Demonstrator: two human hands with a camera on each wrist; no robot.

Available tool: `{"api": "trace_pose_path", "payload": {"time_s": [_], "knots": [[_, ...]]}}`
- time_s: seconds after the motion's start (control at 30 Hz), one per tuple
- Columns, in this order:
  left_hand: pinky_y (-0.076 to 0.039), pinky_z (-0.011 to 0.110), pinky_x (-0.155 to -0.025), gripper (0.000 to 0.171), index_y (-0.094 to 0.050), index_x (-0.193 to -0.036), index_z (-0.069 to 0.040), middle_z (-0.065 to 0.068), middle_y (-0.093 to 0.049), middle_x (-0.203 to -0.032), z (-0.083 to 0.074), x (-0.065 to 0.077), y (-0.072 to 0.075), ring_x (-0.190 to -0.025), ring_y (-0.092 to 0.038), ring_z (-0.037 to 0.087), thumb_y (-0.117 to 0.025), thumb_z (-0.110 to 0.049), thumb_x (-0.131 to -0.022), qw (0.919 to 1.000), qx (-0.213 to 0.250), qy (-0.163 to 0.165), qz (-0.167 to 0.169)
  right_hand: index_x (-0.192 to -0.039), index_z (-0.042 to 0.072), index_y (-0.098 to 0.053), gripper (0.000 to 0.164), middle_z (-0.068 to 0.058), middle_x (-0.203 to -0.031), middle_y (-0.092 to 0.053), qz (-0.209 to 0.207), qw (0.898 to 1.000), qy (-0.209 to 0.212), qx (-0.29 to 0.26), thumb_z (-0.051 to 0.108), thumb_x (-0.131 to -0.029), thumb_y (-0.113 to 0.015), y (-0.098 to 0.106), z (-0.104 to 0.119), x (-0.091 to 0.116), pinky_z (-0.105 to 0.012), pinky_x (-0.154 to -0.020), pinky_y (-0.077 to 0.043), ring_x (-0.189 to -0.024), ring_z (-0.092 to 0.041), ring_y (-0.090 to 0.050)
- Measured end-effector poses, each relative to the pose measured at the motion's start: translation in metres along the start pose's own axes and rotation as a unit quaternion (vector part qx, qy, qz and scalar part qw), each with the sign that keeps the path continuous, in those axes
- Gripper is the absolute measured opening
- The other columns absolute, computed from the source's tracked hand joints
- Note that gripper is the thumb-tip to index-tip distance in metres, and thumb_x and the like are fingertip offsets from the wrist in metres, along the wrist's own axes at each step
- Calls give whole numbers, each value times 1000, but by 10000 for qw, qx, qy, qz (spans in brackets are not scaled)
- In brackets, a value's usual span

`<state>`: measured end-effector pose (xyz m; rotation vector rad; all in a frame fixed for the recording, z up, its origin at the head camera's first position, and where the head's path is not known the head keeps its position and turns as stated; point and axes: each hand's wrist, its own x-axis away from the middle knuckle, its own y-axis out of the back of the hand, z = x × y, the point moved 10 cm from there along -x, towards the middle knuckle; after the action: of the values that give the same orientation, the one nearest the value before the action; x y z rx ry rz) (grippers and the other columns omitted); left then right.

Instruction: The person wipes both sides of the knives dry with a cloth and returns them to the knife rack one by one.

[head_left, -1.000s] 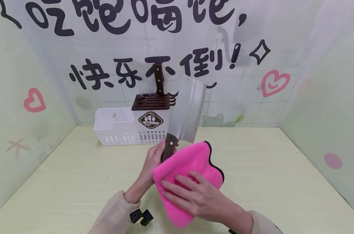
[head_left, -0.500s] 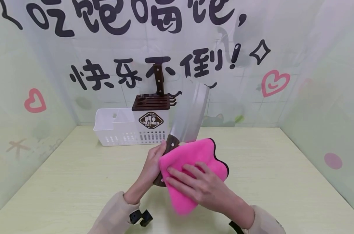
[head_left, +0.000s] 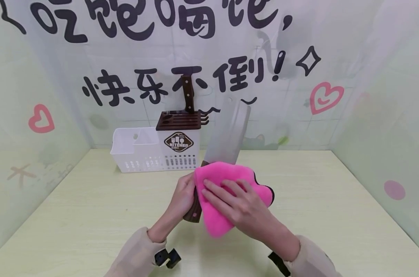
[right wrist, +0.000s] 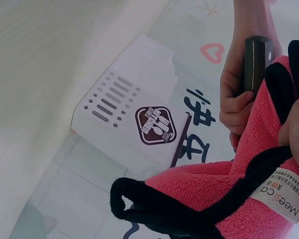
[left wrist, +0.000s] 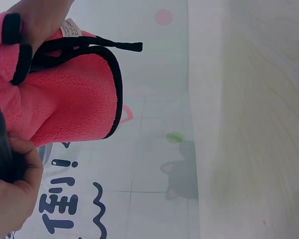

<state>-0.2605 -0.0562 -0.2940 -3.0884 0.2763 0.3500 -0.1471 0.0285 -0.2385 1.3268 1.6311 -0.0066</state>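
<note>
In the head view, a cleaver with a broad steel blade point(head_left: 226, 132) and dark wooden handle point(head_left: 193, 212) is held tilted, blade up, above the table. My left hand point(head_left: 182, 197) grips its handle; the right wrist view also shows those fingers curled round the handle point(right wrist: 255, 64). A pink plush cloth point(head_left: 230, 172) with black edging lies over the upper handle and the base of the blade. My right hand point(head_left: 247, 211) holds the cloth, its fingers spread over the front. In the left wrist view, the cloth point(left wrist: 79, 97) hangs beside the dark handle end.
A white perforated basket point(head_left: 138, 159) stands at the back, joined to a knife block point(head_left: 179, 143) with a brown slotted top. Another knife handle point(head_left: 187, 94) sticks up from it. Printed curtains enclose the pale wooden table point(head_left: 91, 215) at the back and sides.
The pink cloth and right hand have moved up and slightly right, onto the join of handle and blade. The cleaver has shifted slightly right and down. The lower handle end now shows.
</note>
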Motion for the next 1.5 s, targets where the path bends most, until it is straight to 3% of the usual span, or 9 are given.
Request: {"api": "trace_pose_path", "payload": {"time_s": [0.1,0.2,0.33,0.73,1.2,1.33,1.43,1.5], "knots": [[-45,23,-49,39,-54,-99,13,3,-53,-65,-1,1,-4,-52,-52,9,-29,-17,-98,9998,8,-22,180,-117,11,-59,36,-4,-122,-55,12,9999,-128,-14,5,-94,-32,0,-7,-1,-35,-75,-43,-94,-22,-54],[-44,23,-49,40,-54,-96,13,3,-52,-65,-3,1,-7,-53,-51,8,-29,-18,-99,9996,-41,-118,263,-119,10,-58,34,-6,-122,-55,87,9996,-262,-94,5,-86,-52,-1,-13,-1,-37,-77,-43,-97,-24,-54],[-43,23,-49,41,-51,-86,13,3,-48,-62,-4,2,-10,-52,-48,9,-29,-19,-99,9994,-31,-196,273,-119,8,-57,59,-9,-122,-55,147,9985,-466,-255,7,-64,-76,-2,-21,0,-39,-80,-42,-101,-26,-53],[-47,24,-51,42,-49,-84,14,6,-49,-61,-7,3,-11,-51,-50,11,-30,-21,-99,9994,149,-230,203,-117,6,-58,61,-15,-124,-52,103,9955,-844,-420,8,-60,-79,-2,-31,5,-42,-80,-43,-105,-29,-51],[-43,24,-46,41,-49,-83,11,4,-46,-62,-5,6,-6,-49,-47,11,-30,-22,-98,9997,190,-165,59,-117,6,-59,55,-16,-123,-53,-104,9964,-765,-337,10,-64,-75,-2,-11,13,-41,-74,-45,-94,-28,-54],[-42,23,-45,41,-50,-86,11,4,-47,-62,-5,7,-4,-49,-47,10,-30,-22,-98,9998,148,-138,17,-116,6,-59,31,-16,-122,-53,-176,9972,-643,-342,12,-86,-53,-2,-2,14,-39,-75,-46,-94,-28,-55],[-43,23,-46,41,-52,-90,12,4,-50,-63,-4,7,-1,-49,-50,10,-30,-22,-98,9999,88,-102,-51,-114,6,-60,34,-16,-121,-54,-278,9976,-558,-318,13,-94,-34,0,6,14,-38,-75,-46,-93,-27,-55],[-44,23,-47,41,-54,-92,12,4,-52,-65,-3,8,0,-51,-51,10,-30,-22,-98,9999,52,-85,-80,-113,6,-61,34,-16,-121,-54,-385,9976,-493,-302,11,-94,-33,2,10,14,-37,-75,-45,-92,-26,-56]]}}
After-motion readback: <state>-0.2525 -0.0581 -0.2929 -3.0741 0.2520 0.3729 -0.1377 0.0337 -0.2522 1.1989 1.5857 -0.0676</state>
